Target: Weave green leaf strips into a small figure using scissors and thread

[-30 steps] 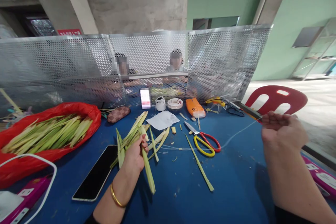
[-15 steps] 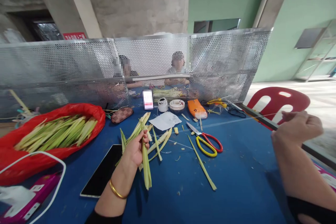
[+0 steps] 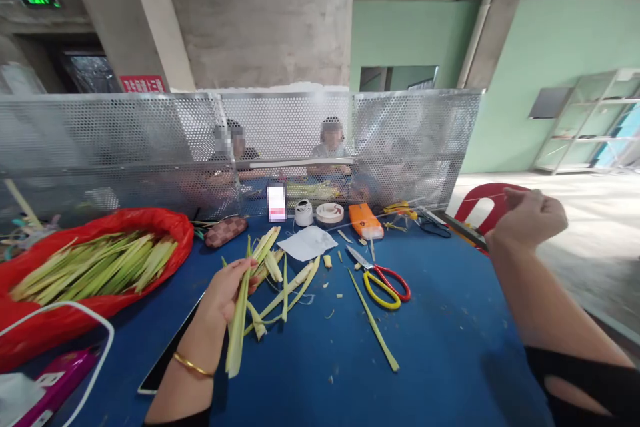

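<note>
My left hand grips a bundle of green leaf strips and holds it just above the blue table. More loose leaf strips lie beside it. My right hand is raised at the right, fingers pinched on a thin white thread that runs back towards a white spool. Scissors with red and yellow handles lie between my hands. A single long leaf strip lies in front of the scissors.
A red bag of leaf strips sits at the left. A black phone lies under my left forearm. Tape roll, orange packet, white paper and a perforated metal screen stand at the back. Two people sit behind the screen. A red chair is at the right.
My right hand has pulled the thread up and back to the right. My left hand has tilted and lifted the leaf bundle and shifted left. The camera has tipped up.
</note>
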The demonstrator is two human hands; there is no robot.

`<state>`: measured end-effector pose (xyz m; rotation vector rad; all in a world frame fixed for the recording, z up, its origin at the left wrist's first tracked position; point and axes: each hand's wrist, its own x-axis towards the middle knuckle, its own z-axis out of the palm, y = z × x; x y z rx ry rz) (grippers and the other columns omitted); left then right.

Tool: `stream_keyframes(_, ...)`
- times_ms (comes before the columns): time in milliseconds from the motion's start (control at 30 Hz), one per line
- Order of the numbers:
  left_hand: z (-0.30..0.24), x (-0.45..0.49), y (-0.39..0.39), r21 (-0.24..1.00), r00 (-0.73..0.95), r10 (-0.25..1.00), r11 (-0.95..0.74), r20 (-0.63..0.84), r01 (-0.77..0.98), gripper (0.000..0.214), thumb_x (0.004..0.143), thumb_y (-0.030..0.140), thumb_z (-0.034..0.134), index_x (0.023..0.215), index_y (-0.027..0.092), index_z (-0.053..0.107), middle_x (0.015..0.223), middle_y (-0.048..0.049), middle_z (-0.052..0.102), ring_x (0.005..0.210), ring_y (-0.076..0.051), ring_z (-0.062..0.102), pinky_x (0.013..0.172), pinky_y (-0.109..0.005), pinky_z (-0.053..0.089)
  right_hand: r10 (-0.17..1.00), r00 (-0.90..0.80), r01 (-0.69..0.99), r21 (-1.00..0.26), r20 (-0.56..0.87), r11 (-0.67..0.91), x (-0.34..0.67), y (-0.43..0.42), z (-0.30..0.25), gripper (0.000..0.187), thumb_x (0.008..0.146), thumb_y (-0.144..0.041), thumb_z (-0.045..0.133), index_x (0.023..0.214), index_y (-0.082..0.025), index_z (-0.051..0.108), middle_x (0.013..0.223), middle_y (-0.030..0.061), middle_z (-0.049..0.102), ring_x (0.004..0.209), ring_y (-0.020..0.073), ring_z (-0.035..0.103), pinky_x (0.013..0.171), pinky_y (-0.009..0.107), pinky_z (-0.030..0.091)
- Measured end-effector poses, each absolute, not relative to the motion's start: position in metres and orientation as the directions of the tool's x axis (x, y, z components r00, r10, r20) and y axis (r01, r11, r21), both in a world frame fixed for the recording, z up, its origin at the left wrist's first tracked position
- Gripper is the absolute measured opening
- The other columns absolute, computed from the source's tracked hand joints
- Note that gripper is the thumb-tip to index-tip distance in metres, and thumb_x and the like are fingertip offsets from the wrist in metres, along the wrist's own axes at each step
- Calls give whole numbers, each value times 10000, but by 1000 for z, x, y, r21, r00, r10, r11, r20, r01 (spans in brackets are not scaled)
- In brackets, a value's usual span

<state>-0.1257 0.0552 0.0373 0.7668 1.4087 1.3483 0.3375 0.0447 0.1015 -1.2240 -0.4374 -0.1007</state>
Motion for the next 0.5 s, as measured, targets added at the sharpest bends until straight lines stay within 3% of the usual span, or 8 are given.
stream_keyframes(67,38,-130,55,975,-311,925,193,-220,-114,54,744,102,664,701,124,639,601,-40,651,439,-132,610,418,-195,465,99,913,355,-891,395,283,345,45,112,297,919,-202,194,796,-196,464,1055,154,613,964,185,570,837,363,427)
stream_keyframes(100,38,-132,55,978,-324,923,195,-207,-71,61,734,112,672,688,129,637,588,-33,646,434,-138,610,401,-188,441,138,901,370,-896,410,246,345,44,114,264,904,-205,262,759,-192,482,993,148,632,911,190,582,808,363,432)
stream_keyframes(233,43,-133,50,981,-376,921,156,-102,114,72,718,152,676,656,170,643,511,12,607,397,-133,574,370,-177,372,590,669,459,-876,452,150,326,38,108,173,662,-203,680,537,-181,563,576,23,612,590,173,565,597,313,435)
stream_keyframes(333,54,-125,35,945,-382,920,46,87,325,15,736,208,659,729,204,671,467,20,574,462,-150,593,407,-177,402,739,468,565,-807,485,173,300,28,101,154,601,-226,743,518,-193,617,563,-15,597,580,153,540,579,275,403)
stream_keyframes(400,63,-116,20,959,-339,933,-21,120,282,60,758,240,649,783,194,679,515,2,610,504,-156,609,421,-179,421,749,395,624,-754,532,206,281,19,101,145,663,-275,713,550,-210,649,645,-8,614,638,151,535,613,269,386)
stream_keyframes(500,74,-95,-10,999,-134,990,51,-53,-13,119,770,276,673,805,162,675,576,-18,638,413,-99,525,363,-155,372,697,287,720,-628,657,296,248,2,103,166,784,-328,625,656,-233,674,749,8,605,690,158,528,642,277,373)
